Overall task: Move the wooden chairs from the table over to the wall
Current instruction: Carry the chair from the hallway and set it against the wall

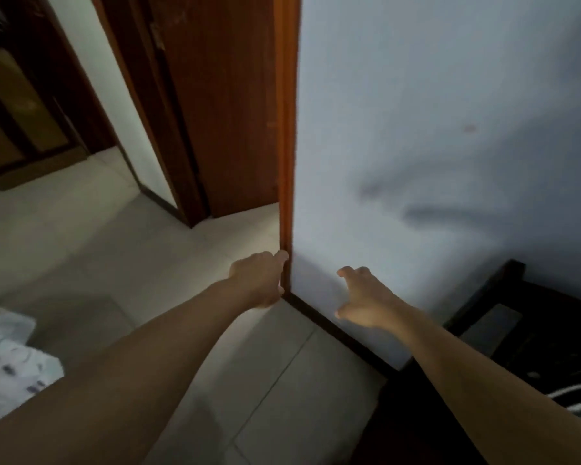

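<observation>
Both my arms reach forward toward a pale wall (433, 112). My left hand (260, 280) hovers by the orange wooden door frame (287, 129) at the wall's corner, fingers loosely curled, holding nothing. My right hand (363, 302) is spread open in front of the wall's dark skirting (332, 330), also holding nothing. A dark wooden chair (530, 327) stands against the wall at the lower right, partly cut off by the frame edge. No table is in view.
A brown wooden door (222, 105) stands open to the left of the frame. Pale floor tiles (114, 250) stretch left. A patterned white cloth (10, 357) lies at the lower left. Dark wooden furniture (24, 105) fills the far left.
</observation>
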Motion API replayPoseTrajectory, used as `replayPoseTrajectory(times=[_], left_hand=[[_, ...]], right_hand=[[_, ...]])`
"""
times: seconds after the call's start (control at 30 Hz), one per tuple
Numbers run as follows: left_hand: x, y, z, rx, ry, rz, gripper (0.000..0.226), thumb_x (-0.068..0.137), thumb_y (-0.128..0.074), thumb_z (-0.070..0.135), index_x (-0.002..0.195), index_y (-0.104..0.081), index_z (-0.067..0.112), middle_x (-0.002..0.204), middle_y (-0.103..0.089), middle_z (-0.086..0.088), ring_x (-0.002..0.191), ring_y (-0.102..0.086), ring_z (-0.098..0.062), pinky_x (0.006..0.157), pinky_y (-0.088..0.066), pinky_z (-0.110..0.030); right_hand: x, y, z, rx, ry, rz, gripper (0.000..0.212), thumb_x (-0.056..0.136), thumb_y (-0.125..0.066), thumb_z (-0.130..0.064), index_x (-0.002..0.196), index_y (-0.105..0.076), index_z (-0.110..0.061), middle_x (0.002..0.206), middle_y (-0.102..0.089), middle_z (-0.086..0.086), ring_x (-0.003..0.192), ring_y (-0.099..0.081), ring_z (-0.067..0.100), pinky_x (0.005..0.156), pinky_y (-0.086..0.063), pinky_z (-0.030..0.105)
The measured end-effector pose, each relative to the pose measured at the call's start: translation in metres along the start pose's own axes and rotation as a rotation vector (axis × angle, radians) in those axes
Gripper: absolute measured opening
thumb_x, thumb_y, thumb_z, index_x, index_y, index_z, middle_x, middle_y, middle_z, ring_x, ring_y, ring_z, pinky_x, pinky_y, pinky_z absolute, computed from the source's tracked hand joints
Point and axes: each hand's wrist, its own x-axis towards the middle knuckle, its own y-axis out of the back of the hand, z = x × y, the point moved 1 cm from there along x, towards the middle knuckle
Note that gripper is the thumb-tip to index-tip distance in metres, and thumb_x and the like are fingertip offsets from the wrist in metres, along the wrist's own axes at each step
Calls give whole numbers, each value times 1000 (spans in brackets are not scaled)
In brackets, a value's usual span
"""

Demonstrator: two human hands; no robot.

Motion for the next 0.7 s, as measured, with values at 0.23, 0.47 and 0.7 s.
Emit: replayPoseTrajectory(times=[0.23, 0.47, 0.7], left_hand=[[-61, 17, -157, -101, 239, -24, 64, 88, -55, 29, 143, -25, 19, 138, -46, -9, 122, -47, -28, 97, -43, -41], [-94, 28, -271, -173, 459, 3, 65, 86, -56, 34, 142, -26, 21, 137, -47, -9, 122, -48, -28, 97, -44, -43], [-80, 40, -376, -217, 673, 56, 66, 82, -58, 32, 140, -29, 24, 131, -51, -10, 117, -51, -31, 91, -45, -42]], right_hand=[[33, -35, -143, -75, 215, -78, 77, 84, -67, -20, 146, -23, -14, 143, -33, 14, 126, -45, 30, 97, -44, 32], [84, -52, -261, -180, 401, -159, 82, 81, -69, -23, 148, -21, -18, 145, -31, 13, 127, -42, 29, 99, -42, 33], [174, -66, -368, -229, 564, -256, 89, 82, -68, -32, 151, -12, -22, 158, -11, 10, 142, -24, 30, 110, -31, 37]])
